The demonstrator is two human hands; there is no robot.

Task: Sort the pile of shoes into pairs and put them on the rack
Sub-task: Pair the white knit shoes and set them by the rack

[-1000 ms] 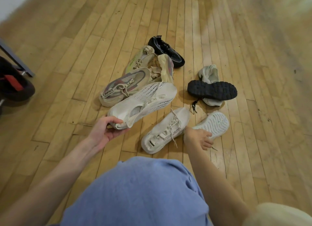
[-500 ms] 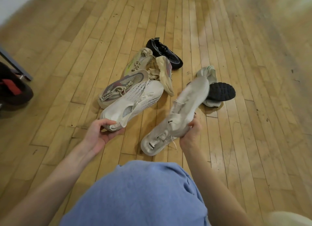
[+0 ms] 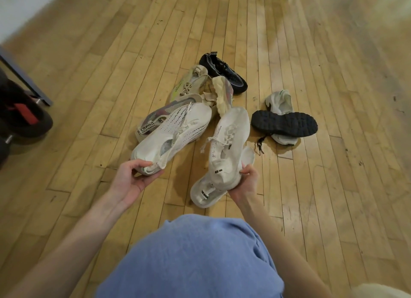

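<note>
Left hand (image 3: 131, 177): fingers and thumb curled round the heel of a white knit sneaker (image 3: 173, 135), toe pointing away, dotted black markings along the upper, lying over the pile.
Right hand (image 3: 244, 182): gripping the heel of a second white sneaker (image 3: 231, 139), lifted with toe pointing away, laces loose, small black tag on the tongue.
Third white sneaker (image 3: 204, 193): on the wooden floor (image 3: 89, 97) directly under the right-hand sneaker, heel end nearest the person, black lettering on the insole; toe hidden behind the held shoe.
Grey sneaker with "CAPRO" heel band (image 3: 155, 119): partly covered by the left-hand sneaker, on its far left side.
Beige sneaker with yellow-green stripe (image 3: 189, 84): beyond the "CAPRO" sneaker, laces bunched.
Cream-soled sneaker (image 3: 222, 95): on its side, sole showing, just beyond the toe of the right-hand sneaker.
Black mesh sneaker (image 3: 224, 75): farthest of the pile, touching the cream-soled one.
Black-soled shoe (image 3: 284, 124): sole up, right of the right-hand sneaker, drawcord trailing toward it, lying across a pale grey shoe (image 3: 280, 101).
Blue garment (image 3: 195, 260): nearest the camera, below both hands.
Dark frame leg (image 3: 24, 77) and dark shoe with red strap (image 3: 24, 117): well apart from the pile, at far left.
</note>
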